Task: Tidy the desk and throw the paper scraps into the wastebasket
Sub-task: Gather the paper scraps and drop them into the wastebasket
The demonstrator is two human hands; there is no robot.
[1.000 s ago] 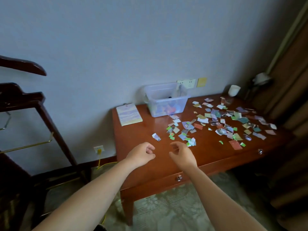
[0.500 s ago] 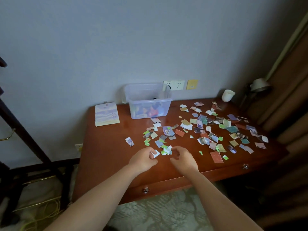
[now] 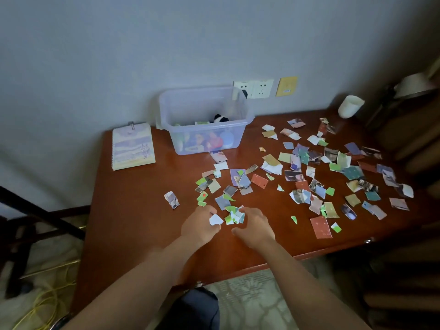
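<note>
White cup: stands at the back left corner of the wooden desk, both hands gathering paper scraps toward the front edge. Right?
Wrong corner. The head view shows the white cup at the back right corner of the wooden desk; left hand and right hand do gather paper scraps toward the front edge.

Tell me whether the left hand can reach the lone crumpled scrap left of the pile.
Probably yes. The crumpled scrap lies on bare desk just beyond the left hand, with nothing between them. That hand pinches a white scrap, though, so its grip is partly taken.
</note>
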